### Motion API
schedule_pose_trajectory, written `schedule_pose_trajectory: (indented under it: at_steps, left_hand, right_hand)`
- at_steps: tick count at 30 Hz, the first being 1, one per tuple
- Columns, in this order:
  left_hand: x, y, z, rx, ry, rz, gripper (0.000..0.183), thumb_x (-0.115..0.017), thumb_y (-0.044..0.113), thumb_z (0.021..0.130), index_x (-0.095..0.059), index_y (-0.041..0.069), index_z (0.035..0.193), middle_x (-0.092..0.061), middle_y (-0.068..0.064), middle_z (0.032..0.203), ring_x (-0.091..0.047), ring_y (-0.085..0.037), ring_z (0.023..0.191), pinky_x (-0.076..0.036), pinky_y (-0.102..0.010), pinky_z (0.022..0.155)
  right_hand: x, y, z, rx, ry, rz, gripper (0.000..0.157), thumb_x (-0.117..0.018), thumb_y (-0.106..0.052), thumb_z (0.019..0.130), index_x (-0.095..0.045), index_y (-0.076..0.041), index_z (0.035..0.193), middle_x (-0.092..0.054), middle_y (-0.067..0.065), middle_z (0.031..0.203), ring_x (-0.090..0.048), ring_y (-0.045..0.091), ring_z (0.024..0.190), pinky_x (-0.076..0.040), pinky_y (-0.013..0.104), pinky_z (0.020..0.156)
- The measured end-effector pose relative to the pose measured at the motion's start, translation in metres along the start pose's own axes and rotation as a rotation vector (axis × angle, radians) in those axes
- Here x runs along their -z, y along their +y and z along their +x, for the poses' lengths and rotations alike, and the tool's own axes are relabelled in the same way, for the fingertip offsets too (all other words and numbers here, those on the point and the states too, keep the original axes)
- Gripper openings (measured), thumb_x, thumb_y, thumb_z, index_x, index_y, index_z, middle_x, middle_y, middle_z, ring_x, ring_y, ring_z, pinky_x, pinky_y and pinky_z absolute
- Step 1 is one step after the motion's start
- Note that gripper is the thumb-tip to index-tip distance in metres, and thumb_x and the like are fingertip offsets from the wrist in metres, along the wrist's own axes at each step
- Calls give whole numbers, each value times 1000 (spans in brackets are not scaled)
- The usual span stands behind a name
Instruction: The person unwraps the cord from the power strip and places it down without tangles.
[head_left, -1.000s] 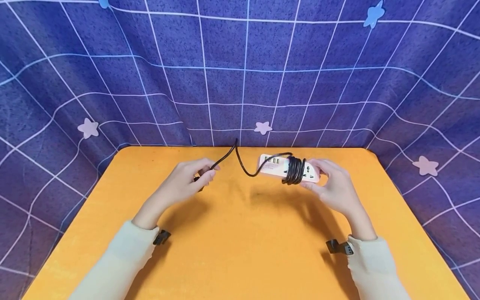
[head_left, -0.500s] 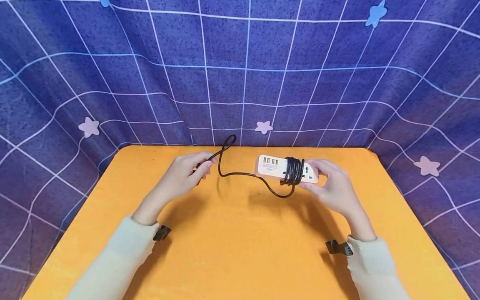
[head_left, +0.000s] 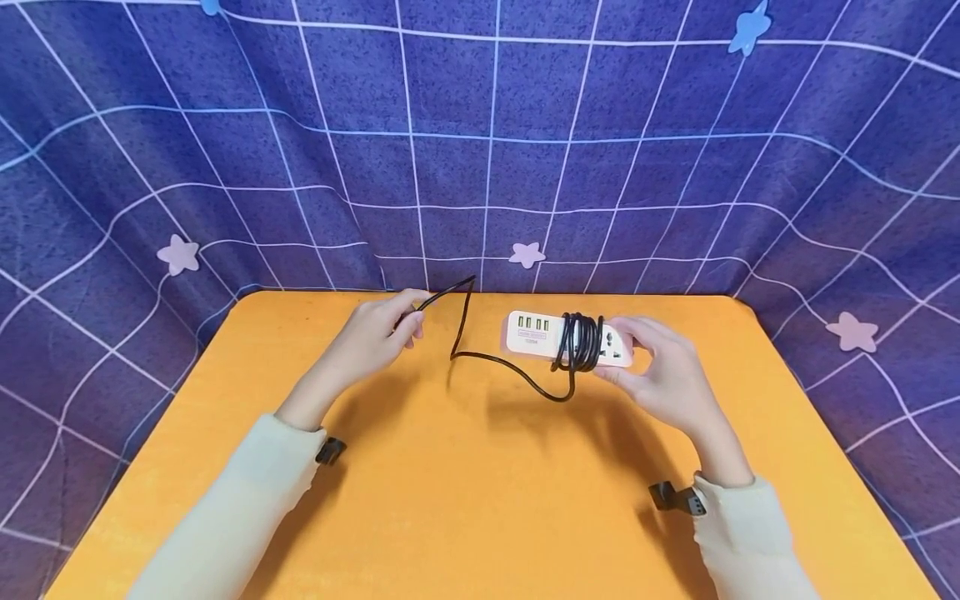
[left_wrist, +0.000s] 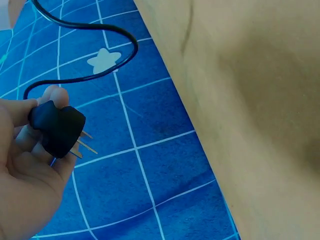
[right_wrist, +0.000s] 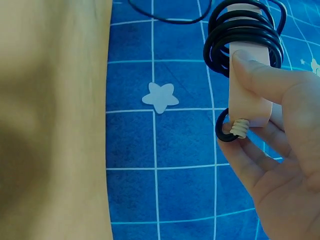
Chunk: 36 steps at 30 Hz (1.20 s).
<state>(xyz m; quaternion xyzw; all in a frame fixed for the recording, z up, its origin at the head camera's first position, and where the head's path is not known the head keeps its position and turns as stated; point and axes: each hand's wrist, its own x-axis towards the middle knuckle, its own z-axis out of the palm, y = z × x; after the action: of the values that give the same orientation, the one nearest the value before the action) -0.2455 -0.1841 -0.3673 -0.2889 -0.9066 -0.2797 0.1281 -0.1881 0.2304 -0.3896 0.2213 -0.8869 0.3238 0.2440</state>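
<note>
My right hand [head_left: 663,371] grips the right end of a white power strip [head_left: 534,333], thumb along one edge and fingers behind. Black cord [head_left: 583,342] is wound several times round the strip's middle; USB ports show on its left part. In the right wrist view a pale strain relief [right_wrist: 240,128] joins the cord to the strip's end. A loose length of cord [head_left: 495,358] runs left to my left hand [head_left: 378,333]. That hand pinches the cord's black plug [left_wrist: 59,127], its metal prongs pointing outward in the left wrist view; in the head view the fingers hide the plug.
An orange table [head_left: 480,500] lies below both hands, with their shadows on it. Behind its far edge hangs a blue gridded curtain [head_left: 450,167] with star shapes. Small black devices sit at the left cuff [head_left: 331,452] and right cuff [head_left: 677,498].
The loose cord has swung from above the strip to below it, hanging in a longer slack curve. My left hand has shifted slightly up and away; the strip has moved slightly left.
</note>
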Motion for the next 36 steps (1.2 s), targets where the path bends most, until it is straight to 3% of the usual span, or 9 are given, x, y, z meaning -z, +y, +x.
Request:
schedule_pose_trajectory:
  at_steps: [12, 20, 27, 32, 36]
  left_hand:
    - [-6, -14, 14, 0, -20, 106, 28, -59, 10, 108, -72, 9, 133, -60, 0, 85, -64, -10, 69, -51, -40, 79]
    - [-4, -17, 14, 11, -79, 130, 32, -60, 6, 106, -68, 14, 136, -68, -1, 91, -61, -20, 80, -51, -42, 77]
    - [0, -15, 12, -49, -133, 150, 29, -62, -1, 103, -72, 11, 127, -72, -1, 89, -64, -19, 83, -56, -44, 84]
    - [4, -11, 9, -105, -193, 169, 26, -68, -1, 100, -72, 11, 123, -71, 2, 87, -66, -17, 82, -58, -43, 82]
    - [7, -10, 5, -103, -238, 134, 29, -69, -4, 98, -72, 11, 123, -72, 2, 89, -67, -16, 84, -59, -41, 83]
  right_hand:
    - [4, -10, 2, 10, 12, 2, 62, -99, -13, 73, -73, -7, 129, -75, 6, 118, -69, 24, 114, -51, 41, 96]
    - [6, -12, 5, 40, 37, 8, 62, -99, -11, 72, -74, -7, 128, -74, 4, 113, -68, 23, 112, -49, 34, 96]
    - [8, -15, 7, 47, 56, 17, 62, -99, -8, 71, -74, -7, 129, -74, 3, 111, -67, 19, 105, -50, 28, 88]
    - [9, -17, 11, 49, 60, 12, 61, -99, -9, 72, -74, -7, 128, -74, 3, 110, -68, 19, 102, -50, 24, 86]
    - [9, -16, 12, 48, 63, 8, 61, -99, -9, 72, -74, -6, 127, -74, 3, 109, -68, 19, 99, -48, 20, 85]
